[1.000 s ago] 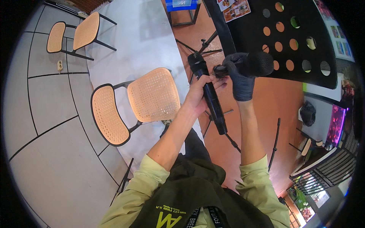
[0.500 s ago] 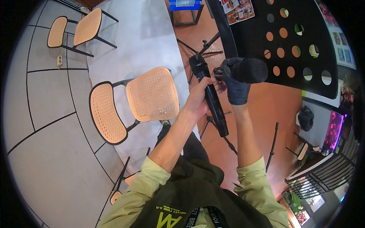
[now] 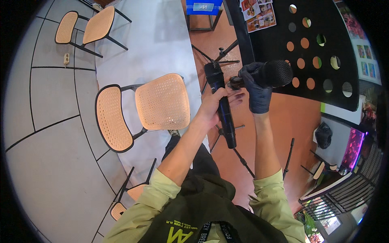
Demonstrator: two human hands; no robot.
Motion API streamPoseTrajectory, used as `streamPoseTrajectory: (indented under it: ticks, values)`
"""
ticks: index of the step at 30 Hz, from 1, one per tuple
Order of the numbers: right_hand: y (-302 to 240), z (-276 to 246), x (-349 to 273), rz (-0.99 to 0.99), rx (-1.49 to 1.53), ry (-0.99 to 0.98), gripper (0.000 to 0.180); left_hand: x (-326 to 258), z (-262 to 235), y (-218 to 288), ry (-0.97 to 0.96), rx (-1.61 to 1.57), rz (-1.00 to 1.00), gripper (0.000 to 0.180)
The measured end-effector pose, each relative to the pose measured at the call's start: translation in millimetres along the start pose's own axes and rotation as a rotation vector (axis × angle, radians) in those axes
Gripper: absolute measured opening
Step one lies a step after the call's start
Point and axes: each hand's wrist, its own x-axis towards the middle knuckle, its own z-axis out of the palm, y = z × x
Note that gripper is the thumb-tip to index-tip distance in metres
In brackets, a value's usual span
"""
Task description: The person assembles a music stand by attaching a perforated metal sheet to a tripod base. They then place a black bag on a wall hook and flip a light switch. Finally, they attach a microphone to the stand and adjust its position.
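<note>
My bare left hand (image 3: pixel 212 106) is closed around a long black handheld microphone (image 3: pixel 227 117). Its thumb crosses the body, while other fingers stretch out behind it to the right. The microphone slants slightly, its far end pointing away from me. My right hand (image 3: pixel 258 92), in a black glove, grips a second black microphone (image 3: pixel 279 73) whose mesh head points right. Between the two hands a dark round-ended piece (image 3: pixel 235 83) sticks out from the gloved fingers; I cannot tell whether it belongs to that microphone or a stand clip.
A black music stand desk (image 3: pixel 308 44) with round holes carries printed sheets (image 3: pixel 257 15) at the far right. Black tripod stand legs (image 3: pixel 227 61) spread over the brown floor. Cane-seated chairs, one close by (image 3: pixel 162 102), stand to my left. A blue box (image 3: pixel 203 7) sits at the back.
The left microphone has turned a little more upright, its near end swinging left. My left fingers have straightened behind it. The dark piece beside my glove shows more clearly. The whole view has shifted slightly.
</note>
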Motion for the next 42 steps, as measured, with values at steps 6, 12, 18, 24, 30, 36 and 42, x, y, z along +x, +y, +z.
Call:
streamPoseTrajectory:
  ticks: [6, 12, 18, 24, 30, 36, 42]
  values:
    - [-19, 2, -5, -0.007, -0.273, -0.109, 0.023, -8, -46, 11, 0.247, 0.364, 0.096, 0.029]
    - [-27, 6, -5, 0.005, -0.273, -0.113, 0.022, -7, -201, 36, 0.762, 0.904, 0.164, 0.033]
    - [24, -49, 1, 0.092, 0.082, -0.184, 0.022, 1, -385, 56, 1.103, 1.541, 0.244, 0.051]
    - [-1, -39, -14, -0.022, -0.346, -0.102, 0.044, 9, -448, 68, 1.175, 1.433, 0.038, 0.049]
    - [2, -3, -15, -0.211, -0.406, -0.011, 0.031, 25, -506, 69, 1.163, 1.446, 0.138, 0.057]
    - [5, -1, -19, -0.247, -0.493, 0.089, 0.045, 33, -512, 69, 1.123, 1.407, 0.143, 0.055]
    - [12, 1, -46, -0.066, -0.463, 0.396, 0.026, 23, -523, 66, 1.045, 1.318, 0.077, 0.059]
